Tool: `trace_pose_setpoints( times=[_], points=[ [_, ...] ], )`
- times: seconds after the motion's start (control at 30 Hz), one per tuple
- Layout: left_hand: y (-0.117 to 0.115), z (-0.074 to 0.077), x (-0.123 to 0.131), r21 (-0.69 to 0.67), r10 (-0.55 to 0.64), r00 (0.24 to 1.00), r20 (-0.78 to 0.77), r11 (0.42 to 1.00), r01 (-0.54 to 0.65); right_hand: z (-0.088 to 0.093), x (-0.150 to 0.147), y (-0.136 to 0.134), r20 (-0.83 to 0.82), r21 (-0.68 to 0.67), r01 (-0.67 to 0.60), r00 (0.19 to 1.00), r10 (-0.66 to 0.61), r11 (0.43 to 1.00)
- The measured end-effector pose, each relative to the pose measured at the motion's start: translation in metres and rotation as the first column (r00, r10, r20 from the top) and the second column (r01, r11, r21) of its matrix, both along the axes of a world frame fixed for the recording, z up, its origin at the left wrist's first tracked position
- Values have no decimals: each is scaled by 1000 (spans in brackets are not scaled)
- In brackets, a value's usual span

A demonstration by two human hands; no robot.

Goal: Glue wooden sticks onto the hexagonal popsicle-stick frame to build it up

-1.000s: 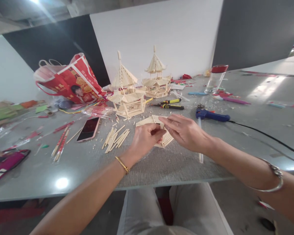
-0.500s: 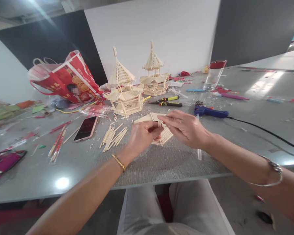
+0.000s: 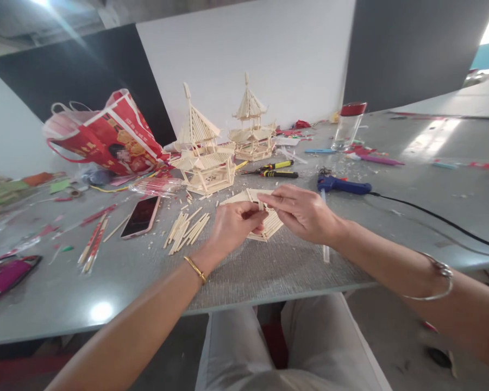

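Note:
Over a flat many-sided panel of wooden sticks [image 3: 274, 224], my two hands meet with fingertips close together. My left hand [image 3: 235, 222] pinches a short upright piece of wooden stick [image 3: 261, 206] between thumb and fingers. From the other side, my right hand [image 3: 305, 213] has its thumb and fingertips closed at the top of that same piece. Both hands cover much of the panel. To the left of my left hand lies a loose pile of wooden sticks [image 3: 186, 230].
Two stick pavilions [image 3: 207, 171] [image 3: 252, 142] stand behind. Pliers [image 3: 279, 169], a corded blue glue gun [image 3: 344, 184] and a red-lidded bottle [image 3: 348, 129] are beyond my right hand. Leftward are a phone [image 3: 141, 217], wrapped chopsticks [image 3: 93, 247] and a red bag [image 3: 110, 136].
The whole view has shifted slightly, with most things a little further left. My hands keep nearly the same pose around the small stick piece.

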State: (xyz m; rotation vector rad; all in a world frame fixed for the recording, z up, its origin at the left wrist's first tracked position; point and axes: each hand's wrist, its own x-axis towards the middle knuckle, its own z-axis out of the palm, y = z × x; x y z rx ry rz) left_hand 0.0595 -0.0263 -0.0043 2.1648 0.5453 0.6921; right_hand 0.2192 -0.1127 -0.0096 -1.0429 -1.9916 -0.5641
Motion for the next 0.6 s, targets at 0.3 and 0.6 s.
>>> trace_pose_setpoints(
  times=[0.3, 0.6],
  points=[
    [-1, 2, 0, -63, 5, 1000, 5, 998, -4, -3, 1, 2, 0, -9, -9, 1000, 9, 1000],
    [1, 0, 0, -39, 3, 1000, -7, 999, -4, -3, 1, -1, -73, -109, 19, 997, -27, 994]
  ],
)
